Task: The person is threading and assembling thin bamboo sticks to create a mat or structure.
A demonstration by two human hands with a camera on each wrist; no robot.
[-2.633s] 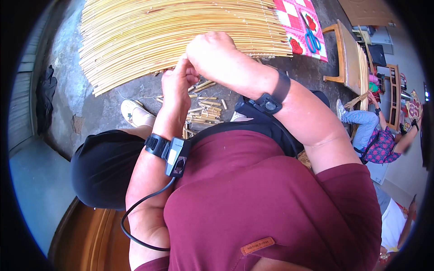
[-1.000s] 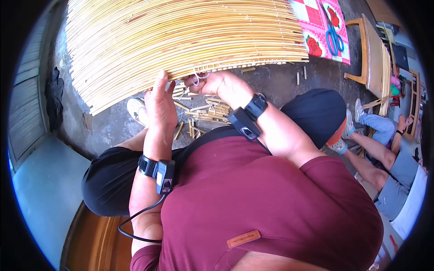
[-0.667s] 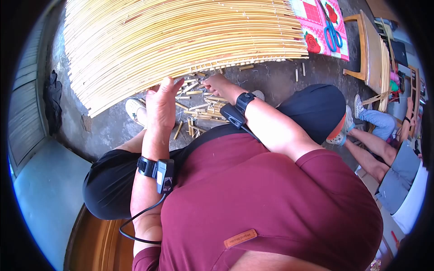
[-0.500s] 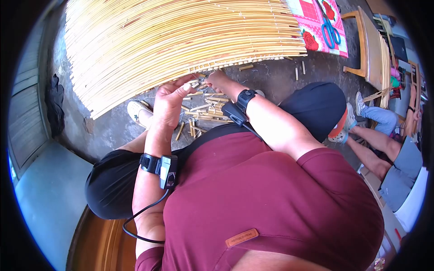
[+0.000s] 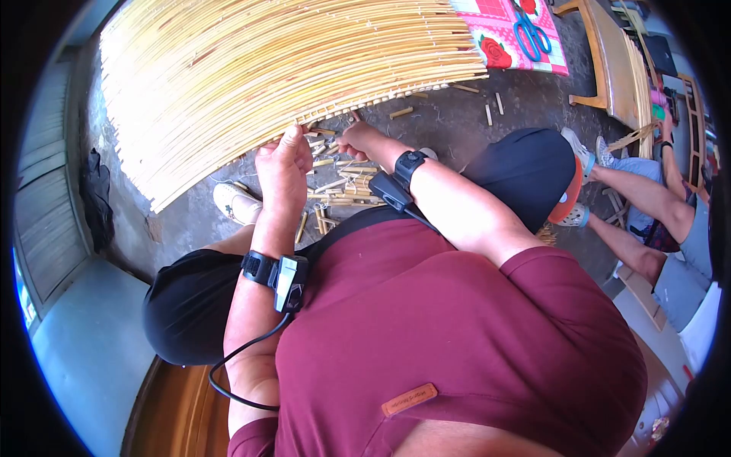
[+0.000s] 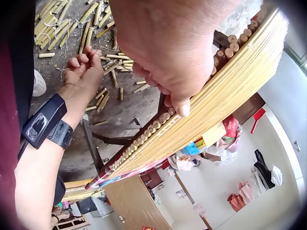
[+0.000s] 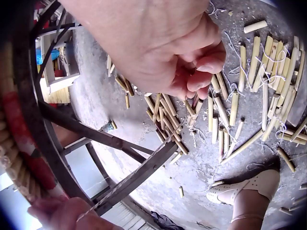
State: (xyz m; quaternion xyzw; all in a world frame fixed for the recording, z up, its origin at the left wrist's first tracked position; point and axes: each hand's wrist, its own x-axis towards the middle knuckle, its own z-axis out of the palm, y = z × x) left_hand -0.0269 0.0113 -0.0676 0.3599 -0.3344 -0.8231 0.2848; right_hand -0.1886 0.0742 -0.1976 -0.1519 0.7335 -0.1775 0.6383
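A mat of thin bamboo sticks (image 5: 289, 68) lies in front of me, its sticks bound side by side with white thread. My left hand (image 5: 280, 175) pinches its near edge, thumb on top and the other fingers bent below. In the left wrist view, that thumb presses beside the row of round stick ends (image 6: 148, 129). Lower and to the right is my right hand (image 5: 367, 143), held off the mat with curled fingers. It pinches a pale twine (image 7: 139, 164), which runs taut towards my left hand (image 7: 72, 215) in the right wrist view.
Short cut bamboo pieces (image 5: 358, 186) with loose threads litter the floor below the mat. Dark metal frame legs (image 7: 91, 129) stand under it. Blue-handled scissors (image 5: 533, 38) rest on a rose-patterned cloth (image 5: 495, 49) at right, near a wooden bench (image 5: 601, 61).
My right hand came from above the mat to below its near edge. My left hand left the edge briefly half a second ago and now pinches it again, thumb on top.
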